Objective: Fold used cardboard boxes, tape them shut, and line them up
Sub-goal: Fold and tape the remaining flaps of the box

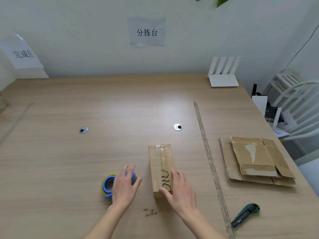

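A small assembled cardboard box [161, 159] lies lengthwise on the wooden table [86, 161], with clear tape running along its top seam. My right hand [179, 188] rests flat on the box's near end; its fingers are straight and the thumb lies at the near corner. A blue tape dispenser with a yellowish roll [107, 184] sits left of the box. My left hand [125, 185] lies over the dispenser with its fingers spread and extended. At the right, two flattened cardboard boxes [255, 157] are stacked one on the other.
A long worn strip [207, 152] runs front to back on the table between the box and the flat stack. A green-black utility knife [245, 214] lies near the front right. A white router [223, 78] stands at the back right. Beyond the right edge is a white chair [296, 100].
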Demonstrator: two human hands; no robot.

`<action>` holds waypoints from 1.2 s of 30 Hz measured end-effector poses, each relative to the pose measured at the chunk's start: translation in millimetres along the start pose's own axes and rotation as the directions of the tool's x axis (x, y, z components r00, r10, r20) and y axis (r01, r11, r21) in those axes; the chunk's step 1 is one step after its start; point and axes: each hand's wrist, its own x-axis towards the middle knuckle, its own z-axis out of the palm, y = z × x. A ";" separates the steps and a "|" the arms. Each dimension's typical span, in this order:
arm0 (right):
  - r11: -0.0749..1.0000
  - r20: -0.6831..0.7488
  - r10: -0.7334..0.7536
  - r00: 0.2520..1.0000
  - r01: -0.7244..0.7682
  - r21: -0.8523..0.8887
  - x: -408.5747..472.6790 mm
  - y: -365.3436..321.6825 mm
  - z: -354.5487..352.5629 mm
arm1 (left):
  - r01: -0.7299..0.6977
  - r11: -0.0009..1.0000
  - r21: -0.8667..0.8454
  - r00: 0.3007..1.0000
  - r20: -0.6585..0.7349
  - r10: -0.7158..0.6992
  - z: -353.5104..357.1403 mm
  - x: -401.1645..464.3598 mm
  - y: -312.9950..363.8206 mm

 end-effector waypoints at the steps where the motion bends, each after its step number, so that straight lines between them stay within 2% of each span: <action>1: 0.999 0.018 0.012 1.000 -0.013 0.035 -0.6 -0.8 1.7 | 0.028 1.000 0.010 1.000 -0.002 -0.028 -0.8 -2.8 -11.6; 6: 0.991 0.040 0.045 0.998 -0.050 0.127 -3.1 -7.4 5.2 | 0.157 0.975 0.158 0.980 0.097 -0.174 3.3 -8.1 -51.5; 10: 0.993 0.031 0.061 0.998 -0.064 0.096 -5.1 -9.3 6.2 | 0.135 0.967 0.217 0.968 0.182 -0.176 9.3 -2.3 -61.6; 15: 0.986 0.109 0.032 0.993 -0.050 0.160 -13.7 -9.6 6.7 | 0.115 0.973 0.202 0.971 0.184 -0.153 7.6 3.4 -64.0; 18: 0.993 0.061 0.038 0.997 -0.044 0.108 -13.0 -12.5 -2.2 | 0.112 0.983 0.146 0.972 0.191 -0.139 -9.7 2.9 -61.5; 21: 0.996 -0.005 -0.036 0.999 0.036 0.081 -5.5 -24.4 -18.3 | 0.075 0.996 0.048 0.987 0.138 -0.081 -45.8 5.0 -52.8; 23: 0.980 0.020 -0.124 0.992 0.119 0.162 1.6 -39.3 -32.9 | 0.034 0.999 -0.039 0.994 0.101 -0.030 -74.8 9.1 -40.7; 26: 0.874 0.110 -0.160 0.981 0.089 0.478 13.6 -74.3 -63.4 | -0.093 0.993 -0.079 0.994 0.052 0.097 -123.9 14.0 -14.3; 29: 0.659 0.204 -0.140 0.969 -0.063 0.750 24.4 -110.6 -99.3 | -0.205 0.972 -0.110 0.977 0.033 0.210 -170.7 16.4 12.8; 33: 0.543 0.226 -0.196 0.954 -0.086 0.835 25.9 -141.0 -148.4 | -0.324 0.941 -0.100 0.946 -0.036 0.323 -224.0 18.1 37.9; 36: 0.539 0.155 -0.214 0.964 -0.016 0.842 16.8 -154.8 -184.2 | -0.379 0.920 -0.103 0.925 -0.071 0.374 -256.1 19.1 48.6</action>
